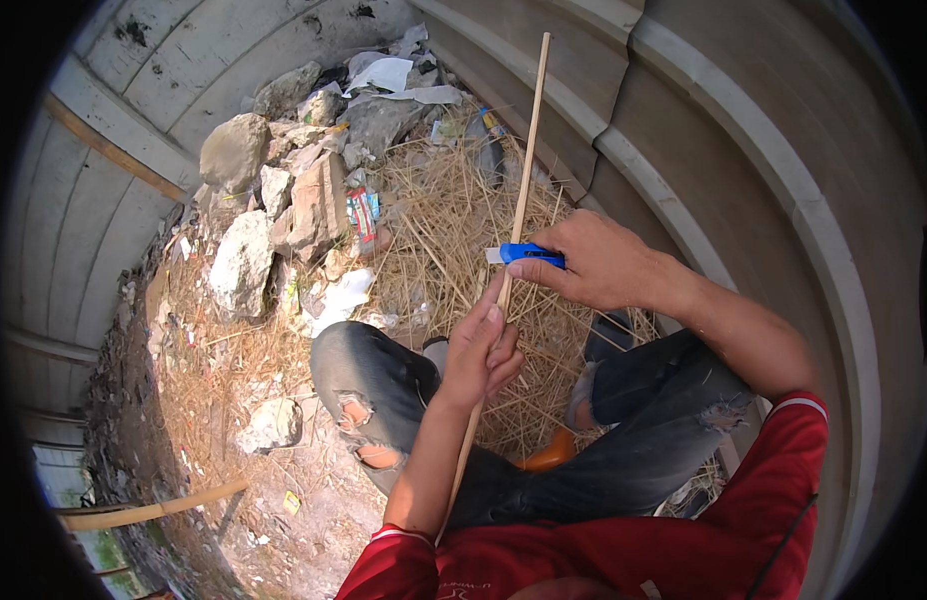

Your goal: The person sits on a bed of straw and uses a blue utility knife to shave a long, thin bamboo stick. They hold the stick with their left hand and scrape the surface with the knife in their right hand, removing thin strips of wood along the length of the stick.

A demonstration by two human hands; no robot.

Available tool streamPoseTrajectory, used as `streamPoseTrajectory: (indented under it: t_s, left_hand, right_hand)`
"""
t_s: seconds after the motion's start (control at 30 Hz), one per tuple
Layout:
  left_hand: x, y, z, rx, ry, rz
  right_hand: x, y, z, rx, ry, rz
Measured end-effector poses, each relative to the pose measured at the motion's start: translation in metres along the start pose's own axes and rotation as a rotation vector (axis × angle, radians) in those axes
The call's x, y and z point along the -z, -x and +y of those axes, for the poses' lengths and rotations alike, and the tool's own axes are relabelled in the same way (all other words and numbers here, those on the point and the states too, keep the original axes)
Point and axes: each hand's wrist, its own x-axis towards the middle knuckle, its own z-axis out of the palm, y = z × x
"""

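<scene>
Currently, step: the blue utility knife (530, 254) is set against the thin bamboo stick (520, 205), seemingly to shave or split it.
Left hand (480, 352): grip clenched around the stick's middle, thumb up along it.
Right hand (595, 262): grip grasping the knife, blade end touching the stick just above the left thumb.
Stick: slanted, upper end toward the wall, lower end running down past the left forearm.
Next move, as I judge: a controlled stroke away from the left thumb, stick held steady.
Around: dry straw shavings (445, 225) under the knees, rubble stones (245, 262) and paper litter (387, 73) beyond, a thicker bamboo pole (153, 511) lower left.
In the way: the left thumb near the blade.
</scene>
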Motion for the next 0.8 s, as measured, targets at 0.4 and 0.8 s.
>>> streamPoseTrajectory:
  t_s: [0.4,0.8]
  left_hand:
    - [0.01,-0.007,0.011,-0.034,0.107,-0.005]
    - [0.004,-0.027,0.023,-0.027,0.246,0.051]
  right_hand:
    - [-0.009,0.007,-0.008,-0.071,-0.006,-0.063]
    - [-0.013,0.001,-0.009,-0.093,-0.084,-0.077]
